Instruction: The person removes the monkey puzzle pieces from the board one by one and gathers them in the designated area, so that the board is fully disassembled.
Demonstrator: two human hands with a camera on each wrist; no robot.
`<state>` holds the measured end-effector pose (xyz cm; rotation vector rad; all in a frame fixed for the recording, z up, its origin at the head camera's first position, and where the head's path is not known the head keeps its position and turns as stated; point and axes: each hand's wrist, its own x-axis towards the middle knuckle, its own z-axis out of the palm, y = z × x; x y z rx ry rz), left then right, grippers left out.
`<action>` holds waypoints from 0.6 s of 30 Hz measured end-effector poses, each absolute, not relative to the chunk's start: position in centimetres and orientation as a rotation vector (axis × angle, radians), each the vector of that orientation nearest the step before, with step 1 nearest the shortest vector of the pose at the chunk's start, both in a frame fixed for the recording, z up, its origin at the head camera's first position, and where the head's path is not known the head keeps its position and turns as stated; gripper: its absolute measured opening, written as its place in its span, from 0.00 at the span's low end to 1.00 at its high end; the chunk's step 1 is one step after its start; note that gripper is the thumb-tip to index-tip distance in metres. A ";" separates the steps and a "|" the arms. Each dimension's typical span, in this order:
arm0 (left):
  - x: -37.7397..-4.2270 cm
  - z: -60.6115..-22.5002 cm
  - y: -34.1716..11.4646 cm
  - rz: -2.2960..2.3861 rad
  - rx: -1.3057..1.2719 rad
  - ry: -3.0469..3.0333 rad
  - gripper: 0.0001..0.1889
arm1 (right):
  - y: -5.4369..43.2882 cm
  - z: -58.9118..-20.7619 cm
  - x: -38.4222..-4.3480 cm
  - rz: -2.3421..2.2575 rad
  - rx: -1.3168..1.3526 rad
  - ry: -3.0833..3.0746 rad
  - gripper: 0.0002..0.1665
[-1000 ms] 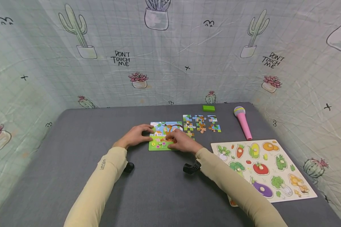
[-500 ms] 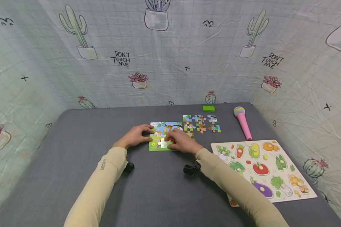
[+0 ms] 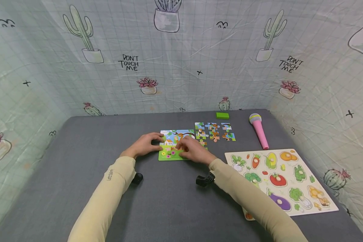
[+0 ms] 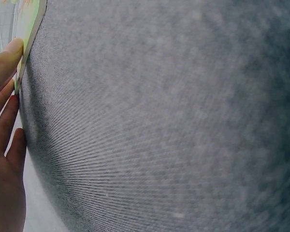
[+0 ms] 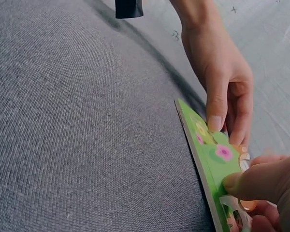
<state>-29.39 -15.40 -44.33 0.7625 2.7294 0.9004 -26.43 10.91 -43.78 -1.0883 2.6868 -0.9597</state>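
Observation:
A jigsaw puzzle board [image 3: 171,136] with a house, a tree and green grass lies flat near the middle of the table. At its left edge rests my left hand [image 3: 141,145], thumb and fingertips spread along the border; the left wrist view catches the thumb touching that edge. Over the board's lower right, my right hand [image 3: 196,150] pinches a green puzzle piece [image 5: 222,163] with a pink flower, thumb on its top. My right fingers hide part of the picture, and the piece's underside is not visible. Right beside the board lie several loose puzzle pieces [image 3: 214,135].
A small green block [image 3: 222,115] sits toward the back edge, with a pink toy microphone [image 3: 260,131] farther right. My right forearm crosses over a vegetable peg board [image 3: 290,181] at the right. Patterned cloth [image 3: 175,67] hangs behind the table.
The green piece looked pale with glare half a second ago; now it shows green and pink, its tilt changed. My left hand stays put, and my right fingers shift only slightly.

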 end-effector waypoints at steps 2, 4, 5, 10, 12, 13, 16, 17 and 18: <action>-29.4 -44.3 -15.4 0.897 0.766 2.731 0.19 | 10.9 -43.8 -26.4 -0.981 -1.076 2.692 0.09; -29.4 -44.4 -15.4 0.893 0.773 2.733 0.19 | 10.9 -43.9 -26.4 -1.002 -1.068 2.693 0.08; -29.5 -44.4 -15.5 0.893 0.775 2.732 0.19 | 10.9 -43.9 -26.4 -1.013 -1.060 2.690 0.07; -29.5 -44.3 -15.5 0.889 0.772 2.730 0.20 | 11.0 -44.0 -26.4 -1.109 -0.986 2.643 0.09; -29.4 -44.3 -15.5 0.888 0.772 2.728 0.20 | 10.9 -44.0 -26.6 -1.146 -0.948 2.627 0.11; -29.4 -44.3 -15.5 0.888 0.768 2.726 0.20 | 10.9 -44.0 -26.6 -1.162 -0.928 2.622 0.12; -29.4 -44.3 -15.4 0.889 0.762 2.723 0.20 | 10.9 -43.9 -26.8 -1.185 -0.887 2.627 0.15; -29.4 -44.3 -15.4 0.890 0.758 2.723 0.20 | 10.9 -43.9 -26.8 -1.187 -0.876 2.630 0.15; -29.4 -44.3 -15.4 0.888 0.756 2.723 0.20 | 10.9 -43.9 -26.9 -1.189 -0.865 2.631 0.15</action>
